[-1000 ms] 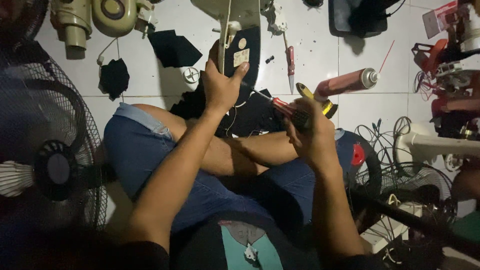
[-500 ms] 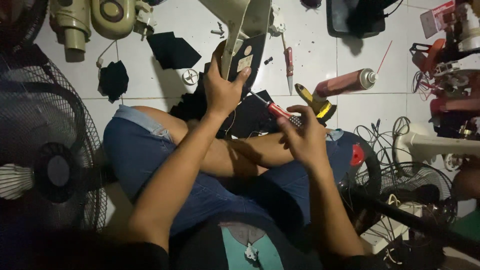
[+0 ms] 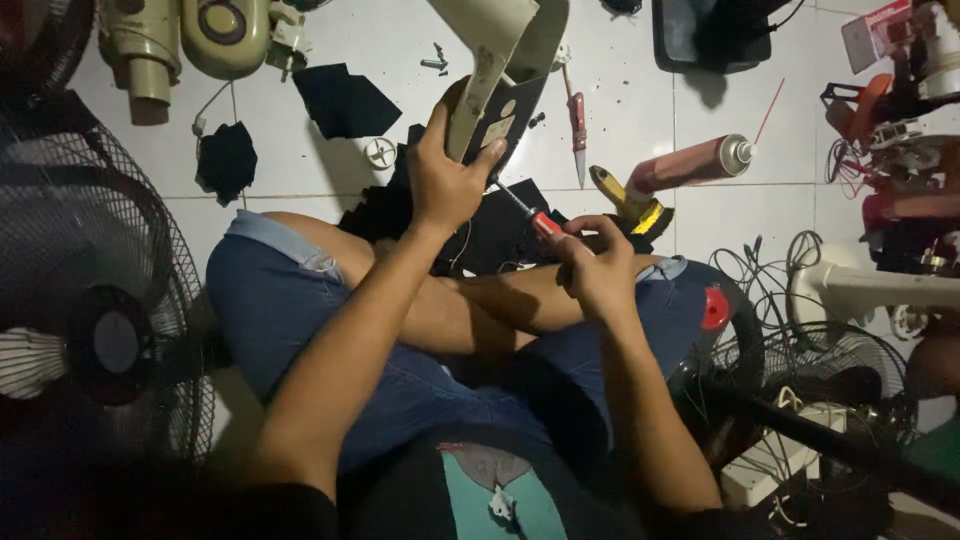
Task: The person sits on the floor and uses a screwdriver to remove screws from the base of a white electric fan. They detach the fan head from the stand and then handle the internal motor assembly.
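Head view, person seated cross-legged on white tiled floor (image 3: 620, 110). I read the left hand (image 3: 445, 180) as closed around the lower end of a cream fan housing (image 3: 495, 60) w/ its dark plate (image 3: 520, 105), held up over the knees toward the floor's far edge. Right hand (image 3: 600, 270) is curled around the red handle of a screwdriver (image 3: 530, 215), shaft angled up-left, tip at or just under the housing where the left fingers grip; exact contact pt too small to tell. Progress, as judged: disassembly well under way, since loose screws (image 3: 435, 62) lie on the floor near the far edge, and another fan body (image 3: 225, 35) sits at the far-left corner; the fastener now under the tip looks not yet out, and whether more remain I cannot tell. Nearby: red-handled tool (image 3: 577, 120), yellow-black tool (image 3: 630, 200), pink spray can (image 3: 690, 162) to the right, fan grille (image 3: 90, 300) at left edge. Vs. 0.5 s ago: housing sits slightly higher and more upright, right hand has drawn in closer to it, screwdriver tip now nearer the left hand; vs. 1.0 s ago, right hand has moved off the yellow-black tool.
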